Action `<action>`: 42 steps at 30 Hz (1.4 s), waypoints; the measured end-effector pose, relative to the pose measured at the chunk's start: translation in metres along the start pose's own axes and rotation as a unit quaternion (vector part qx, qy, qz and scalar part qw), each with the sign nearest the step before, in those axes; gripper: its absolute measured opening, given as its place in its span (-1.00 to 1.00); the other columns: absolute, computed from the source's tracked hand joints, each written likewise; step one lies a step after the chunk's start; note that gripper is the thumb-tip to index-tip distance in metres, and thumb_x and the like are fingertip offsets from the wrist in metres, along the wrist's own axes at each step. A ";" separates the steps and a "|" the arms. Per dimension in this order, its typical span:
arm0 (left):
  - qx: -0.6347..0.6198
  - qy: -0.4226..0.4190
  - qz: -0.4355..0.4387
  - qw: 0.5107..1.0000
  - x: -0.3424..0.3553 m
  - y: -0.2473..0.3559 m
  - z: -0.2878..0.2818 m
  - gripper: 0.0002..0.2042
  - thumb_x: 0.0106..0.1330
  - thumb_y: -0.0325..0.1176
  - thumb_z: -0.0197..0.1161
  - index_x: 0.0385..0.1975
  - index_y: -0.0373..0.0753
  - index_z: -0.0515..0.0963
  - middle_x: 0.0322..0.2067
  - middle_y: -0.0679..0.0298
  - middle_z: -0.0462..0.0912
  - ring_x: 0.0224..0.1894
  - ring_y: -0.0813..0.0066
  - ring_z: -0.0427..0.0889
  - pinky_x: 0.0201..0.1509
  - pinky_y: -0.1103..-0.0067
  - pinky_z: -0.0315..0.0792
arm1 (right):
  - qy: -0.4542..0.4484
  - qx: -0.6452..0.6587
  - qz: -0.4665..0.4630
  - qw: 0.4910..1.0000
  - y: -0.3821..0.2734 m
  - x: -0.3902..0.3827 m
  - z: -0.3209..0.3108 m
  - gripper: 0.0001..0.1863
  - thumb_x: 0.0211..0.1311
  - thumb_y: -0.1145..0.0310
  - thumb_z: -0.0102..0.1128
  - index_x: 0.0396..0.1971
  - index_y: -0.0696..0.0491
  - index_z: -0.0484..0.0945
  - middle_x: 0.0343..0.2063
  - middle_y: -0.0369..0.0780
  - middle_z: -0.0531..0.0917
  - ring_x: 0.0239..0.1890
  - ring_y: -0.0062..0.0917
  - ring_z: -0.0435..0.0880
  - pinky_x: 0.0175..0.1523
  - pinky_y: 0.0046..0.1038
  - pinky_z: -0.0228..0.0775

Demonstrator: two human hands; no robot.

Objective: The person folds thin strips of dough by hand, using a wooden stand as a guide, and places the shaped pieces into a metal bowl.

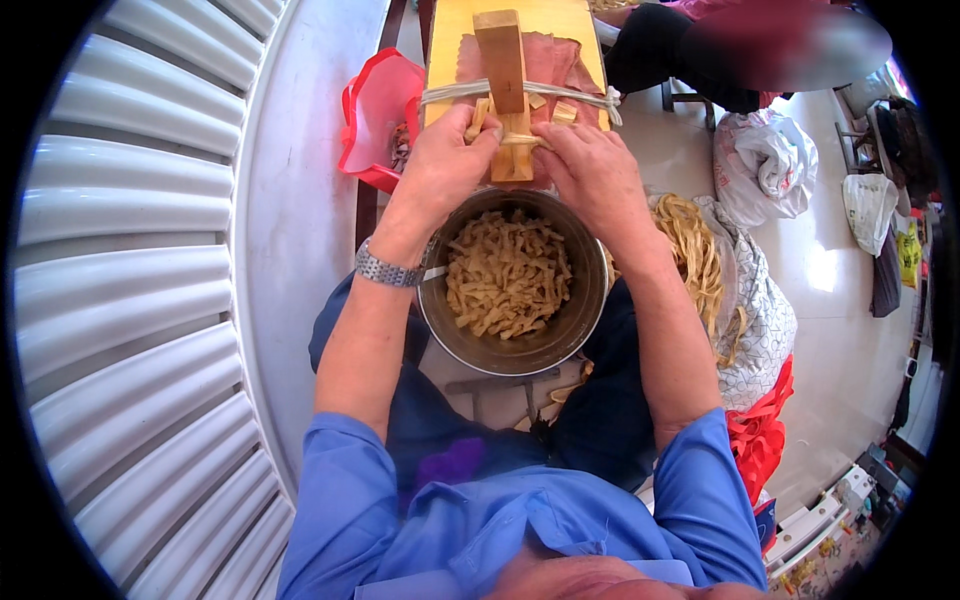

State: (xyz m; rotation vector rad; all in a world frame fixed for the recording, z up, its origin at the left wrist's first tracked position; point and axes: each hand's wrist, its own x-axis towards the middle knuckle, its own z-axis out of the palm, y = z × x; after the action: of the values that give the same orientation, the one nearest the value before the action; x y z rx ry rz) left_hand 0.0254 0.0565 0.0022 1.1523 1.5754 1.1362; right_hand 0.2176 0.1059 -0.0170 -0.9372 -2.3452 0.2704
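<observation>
My left hand (450,155) and my right hand (592,172) are both closed on a thin tan strip (520,140), one at each end. It runs across the near end of a wooden block (500,60). Another bit of tan material (479,115) shows at my left fingers. White cord (455,91) goes around the block and the yellow board (446,45), over a pinkish cloth (540,62). Just below my hands, between my legs, a metal pot (592,300) holds many short tan twisted pieces (505,275).
Long tan strips (690,250) lie on a patterned white cloth (762,335) to the right. A red bag (384,75) stands left of the board. White ribbed radiator (130,190) fills the left side. Another person's dark-clothed leg (655,60) and a white plastic bag (765,165) are at upper right.
</observation>
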 end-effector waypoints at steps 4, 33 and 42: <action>0.027 0.000 -0.006 1.000 0.003 -0.002 -0.008 -0.73 0.43 -0.27 0.20 -0.12 -0.40 0.55 -0.34 0.21 0.68 -0.29 0.53 0.59 -0.12 0.51 0.50 | 0.024 -0.004 -0.012 1.000 -0.007 0.003 -0.004 -0.78 0.28 0.33 0.24 -0.10 0.03 0.61 -0.35 -0.17 0.70 -0.25 -0.24 0.69 -0.07 -0.26 0.46; 0.321 0.031 0.026 0.946 -0.033 -0.057 -0.082 -0.75 0.47 -0.37 0.15 0.02 -0.33 0.58 -0.15 0.09 0.70 -0.07 0.24 0.69 0.06 0.45 0.51 | -0.230 0.658 0.298 0.652 -0.017 -0.017 -0.038 -0.36 0.59 0.22 -0.05 0.46 0.28 0.06 -0.12 -0.15 0.67 -0.19 -0.58 0.66 -0.21 -0.63 0.41; 0.151 -0.021 -0.046 0.987 -0.060 -0.029 -0.056 -0.77 0.49 -0.34 0.12 -0.03 -0.35 0.56 -0.13 0.01 0.66 -0.08 0.31 0.67 0.00 0.45 0.51 | -0.244 0.672 0.284 0.639 -0.030 -0.024 -0.034 -0.34 0.59 0.26 -0.03 0.50 0.21 -0.01 -0.06 -0.09 0.63 -0.13 -0.50 0.64 -0.13 -0.60 0.41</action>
State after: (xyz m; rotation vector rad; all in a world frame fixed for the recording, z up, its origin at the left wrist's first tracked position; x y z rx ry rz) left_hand -0.0212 -0.0161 -0.0062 1.2753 1.7906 0.8255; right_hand 0.2346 0.0667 0.0108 -0.7092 -1.3190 2.3362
